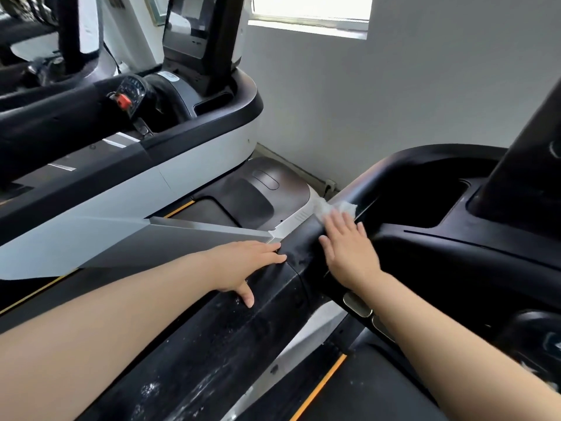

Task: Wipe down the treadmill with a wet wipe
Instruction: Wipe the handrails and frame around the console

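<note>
Your right hand [349, 247] lies flat, fingers straight and together, pressing a crumpled white wet wipe [334, 209] against the black handrail [236, 326] of the treadmill; the wipe bunches out from under your fingertips toward 12 o'clock. Your right forearm runs back toward 4 o'clock, crossing the dark console [455, 238]. Your left hand [249, 262], at 9 o'clock from the right, rests open on the same rail, palm down, fingers extended toward 3 o'clock and thumb splayed toward 6 o'clock, holding nothing. Its forearm stretches back toward 8 o'clock. Wet streaks and droplets glisten on the rail below both hands. At 11 o'clock stands a neighbouring treadmill [188, 165], white-sided, with a red safety clip [123, 101] on its console. A grey wall [394, 101] and a bright window [312, 10] sit at 12 o'clock.
</note>
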Tool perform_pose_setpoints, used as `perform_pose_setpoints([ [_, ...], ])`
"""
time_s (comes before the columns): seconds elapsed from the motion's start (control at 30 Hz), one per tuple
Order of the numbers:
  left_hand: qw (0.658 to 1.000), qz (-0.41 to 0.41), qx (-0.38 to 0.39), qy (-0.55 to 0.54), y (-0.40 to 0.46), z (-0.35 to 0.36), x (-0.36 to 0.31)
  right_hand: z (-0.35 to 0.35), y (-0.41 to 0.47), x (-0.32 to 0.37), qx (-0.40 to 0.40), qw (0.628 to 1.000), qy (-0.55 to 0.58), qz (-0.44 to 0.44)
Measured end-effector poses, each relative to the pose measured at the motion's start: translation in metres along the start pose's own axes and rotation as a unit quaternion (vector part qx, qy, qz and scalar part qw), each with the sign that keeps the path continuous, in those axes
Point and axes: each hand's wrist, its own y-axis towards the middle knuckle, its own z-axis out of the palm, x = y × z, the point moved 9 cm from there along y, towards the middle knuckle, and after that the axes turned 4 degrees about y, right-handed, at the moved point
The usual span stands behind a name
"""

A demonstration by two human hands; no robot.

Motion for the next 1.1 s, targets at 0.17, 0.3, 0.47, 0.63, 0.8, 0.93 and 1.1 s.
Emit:
perform_pose_setpoints([
  [0.17, 1.0, 0.001, -0.007, 0.008, 0.0, 0.0, -0.001, 0.021, -0.056, 0.066, 0.019, 0.981, 0.01, -0.19],
  [0.3, 1.0, 0.001, -0.001, 0.003, 0.0, 0.001, 0.001, -0.001, -0.009, -0.023, -0.04, 0.998, 0.04, 0.033],
  [0.47, 1.0, 0.002, -0.004, 0.012, 0.002, -0.001, -0.001, 0.032, -0.057, 0.052, -0.003, 0.968, 0.231, 0.099],
  [0.63, 1.0, 0.004, -0.003, 0.014, 0.004, 0.001, 0.0, 0.04, -0.057, 0.061, -0.056, 0.928, 0.344, 0.128],
  [0.8, 1.0, 0.003, 0.008, 0.012, 0.003, 0.0, -0.002, 0.016, 0.015, -0.035, -0.081, 0.895, 0.36, 0.252],
  [0.93, 1.0, 0.007, 0.002, 0.011, 0.002, -0.002, -0.003, 0.029, -0.018, 0.006, -0.067, 0.902, 0.347, 0.25],
  [1.1, 1.0, 0.009, 0.003, 0.007, 0.003, 0.0, -0.002, 0.017, -0.008, -0.012, -0.073, 0.911, 0.327, 0.242],
])
